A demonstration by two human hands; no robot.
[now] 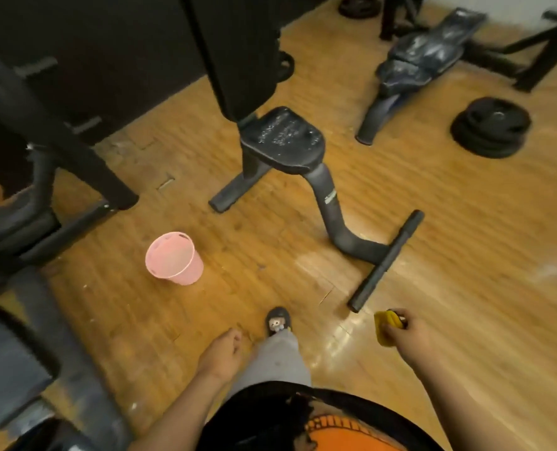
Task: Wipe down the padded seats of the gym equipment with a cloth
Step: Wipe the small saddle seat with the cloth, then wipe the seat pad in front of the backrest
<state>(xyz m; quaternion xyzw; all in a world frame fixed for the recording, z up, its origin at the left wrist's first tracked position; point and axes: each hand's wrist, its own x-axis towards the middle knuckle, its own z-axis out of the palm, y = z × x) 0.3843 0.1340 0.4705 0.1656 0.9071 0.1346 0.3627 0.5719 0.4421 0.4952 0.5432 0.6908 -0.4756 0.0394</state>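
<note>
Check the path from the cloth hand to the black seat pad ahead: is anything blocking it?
Nothing visible blocks it. The right hand holds the yellow cloth, and only bare floor and the bench's low foot bar lie before the seat pad. The pink basket sits off to the left.

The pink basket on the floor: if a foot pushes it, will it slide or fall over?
The pink basket looks like thin perforated plastic, so probably light. It narrows toward its base, so it may tip. On the glossy wooden floor it could slide first.
</note>
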